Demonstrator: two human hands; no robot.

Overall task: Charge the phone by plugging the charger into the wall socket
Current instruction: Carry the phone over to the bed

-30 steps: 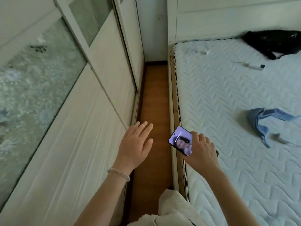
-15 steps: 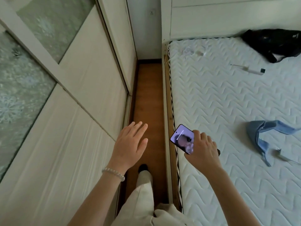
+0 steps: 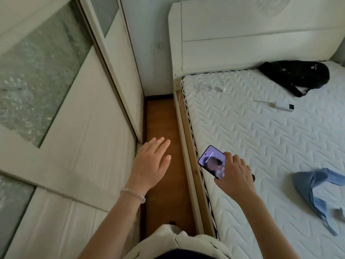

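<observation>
My right hand (image 3: pixel 235 174) grips a phone (image 3: pixel 211 161) with its screen lit, held over the left edge of the mattress (image 3: pixel 261 146). Over the wooden floor strip, my left hand (image 3: pixel 151 163) is flat and open, holding nothing; a bead bracelet circles its wrist. A white charger with its coiled cable (image 3: pixel 214 89) lies on the mattress near the headboard corner. The wall socket (image 3: pixel 159 46) is on the far wall, between the wardrobe and the headboard.
A narrow wooden floor aisle (image 3: pixel 160 131) runs between the sliding wardrobe doors (image 3: pixel 78 128) and the bed frame. On the mattress lie a black bag (image 3: pixel 295 75), a white pen-like item (image 3: pixel 276 106) and a blue cloth (image 3: pixel 315 189).
The view has tilted up and advanced along the aisle, bringing the wall socket into sight. Both hands keep their poses, and the phone stays in my right hand.
</observation>
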